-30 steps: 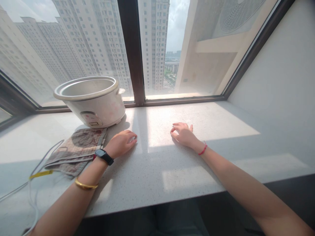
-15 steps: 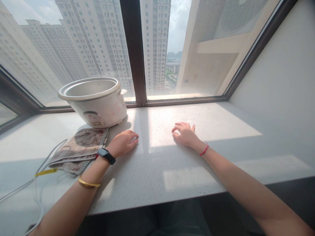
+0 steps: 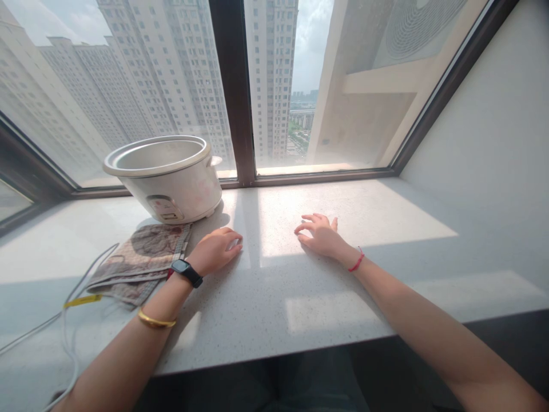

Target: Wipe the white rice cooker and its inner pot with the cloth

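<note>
My left hand (image 3: 215, 250) rests on the white speckled sill (image 3: 274, 309), fingers loosely curved and apart, holding nothing. It is just right of a folded patterned cloth (image 3: 146, 257), and its wrist with a black watch (image 3: 187, 273) lies at the cloth's right edge. Behind the cloth stands a white rice cooker (image 3: 180, 191) without a lid, its rim facing up; the bottom inside is hidden. Farther right, my right hand (image 3: 319, 233) touches the sill with spread, slightly bent fingers and nothing in them. A red string (image 3: 357, 260) circles that wrist.
A grey-white cable (image 3: 68, 337) with a yellow tag (image 3: 83, 300) runs along the left side of the sill, beside the cloth. Window glass and a dark frame (image 3: 244, 114) rise behind. A white wall (image 3: 484, 143) bounds the right side.
The fingers of my right hand have shifted slightly left and spread a little more. My left hand looks nearly the same.
</note>
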`<move>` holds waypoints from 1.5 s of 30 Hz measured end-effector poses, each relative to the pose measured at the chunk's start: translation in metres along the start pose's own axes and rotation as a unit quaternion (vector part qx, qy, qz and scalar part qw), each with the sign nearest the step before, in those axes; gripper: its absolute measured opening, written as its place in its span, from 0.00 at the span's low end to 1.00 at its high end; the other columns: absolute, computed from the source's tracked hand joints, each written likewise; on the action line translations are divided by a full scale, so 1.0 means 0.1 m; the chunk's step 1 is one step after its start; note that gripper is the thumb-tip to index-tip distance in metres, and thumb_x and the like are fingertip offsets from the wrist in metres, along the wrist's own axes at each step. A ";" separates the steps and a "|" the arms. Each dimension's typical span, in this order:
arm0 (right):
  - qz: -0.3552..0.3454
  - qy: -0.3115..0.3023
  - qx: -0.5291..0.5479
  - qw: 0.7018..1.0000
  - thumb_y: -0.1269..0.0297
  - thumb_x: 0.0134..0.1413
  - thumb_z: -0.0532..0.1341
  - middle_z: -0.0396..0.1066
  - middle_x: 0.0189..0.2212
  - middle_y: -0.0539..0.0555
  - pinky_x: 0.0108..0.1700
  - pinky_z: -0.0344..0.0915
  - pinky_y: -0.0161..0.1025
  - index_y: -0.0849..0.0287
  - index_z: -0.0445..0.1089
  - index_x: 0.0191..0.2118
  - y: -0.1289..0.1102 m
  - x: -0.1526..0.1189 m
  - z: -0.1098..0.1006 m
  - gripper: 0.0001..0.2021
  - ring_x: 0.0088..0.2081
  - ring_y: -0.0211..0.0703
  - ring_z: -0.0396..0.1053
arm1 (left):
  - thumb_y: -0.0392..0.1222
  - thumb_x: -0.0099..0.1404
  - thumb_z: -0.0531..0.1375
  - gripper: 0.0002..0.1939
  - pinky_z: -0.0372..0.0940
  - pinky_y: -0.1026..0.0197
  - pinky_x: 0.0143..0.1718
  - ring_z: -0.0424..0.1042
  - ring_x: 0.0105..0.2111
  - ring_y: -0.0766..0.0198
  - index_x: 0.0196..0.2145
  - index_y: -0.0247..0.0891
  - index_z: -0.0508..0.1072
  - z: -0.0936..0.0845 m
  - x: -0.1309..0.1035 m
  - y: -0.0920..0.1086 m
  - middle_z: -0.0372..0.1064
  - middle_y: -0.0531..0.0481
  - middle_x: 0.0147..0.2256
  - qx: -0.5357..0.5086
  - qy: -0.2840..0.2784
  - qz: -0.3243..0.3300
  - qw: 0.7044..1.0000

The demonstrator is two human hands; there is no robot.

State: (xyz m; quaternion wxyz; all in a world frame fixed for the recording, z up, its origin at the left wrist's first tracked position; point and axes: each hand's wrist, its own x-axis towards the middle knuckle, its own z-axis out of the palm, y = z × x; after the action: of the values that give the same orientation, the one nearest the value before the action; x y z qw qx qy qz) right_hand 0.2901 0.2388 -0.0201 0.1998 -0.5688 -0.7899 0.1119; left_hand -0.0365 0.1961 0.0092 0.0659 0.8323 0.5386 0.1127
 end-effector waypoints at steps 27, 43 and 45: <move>0.069 0.024 -0.012 0.997 0.70 0.54 0.58 0.65 0.61 0.56 0.60 0.30 0.81 0.54 0.75 0.35 0.07 0.04 -0.08 0.09 0.65 0.59 0.54 | 0.48 0.68 0.53 0.19 0.65 0.52 0.48 0.72 0.46 0.52 0.50 0.38 0.75 -0.01 0.00 0.02 0.72 0.42 0.48 -0.001 0.000 0.001 1.000; 0.082 0.040 -0.039 0.995 0.67 0.55 0.58 0.65 0.60 0.58 0.59 0.29 0.83 0.55 0.76 0.36 0.05 0.01 -0.11 0.08 0.64 0.63 0.53 | 0.48 0.69 0.53 0.18 0.64 0.53 0.50 0.71 0.47 0.52 0.50 0.40 0.74 -0.01 0.00 0.01 0.71 0.43 0.49 0.001 -0.001 0.001 1.000; 0.061 0.022 -0.026 0.998 0.64 0.56 0.59 0.65 0.61 0.57 0.59 0.27 0.82 0.52 0.77 0.40 -0.01 0.00 -0.08 0.09 0.64 0.62 0.53 | 0.48 0.69 0.54 0.18 0.64 0.53 0.50 0.71 0.47 0.52 0.50 0.41 0.75 0.00 0.00 0.01 0.72 0.43 0.49 -0.001 0.003 -0.002 1.000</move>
State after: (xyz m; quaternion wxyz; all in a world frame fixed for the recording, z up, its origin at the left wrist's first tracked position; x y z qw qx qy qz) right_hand 0.2930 0.2383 -0.0125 0.1952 -0.6235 -0.7516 0.0907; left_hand -0.0359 0.1954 0.0097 0.0656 0.8310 0.5401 0.1160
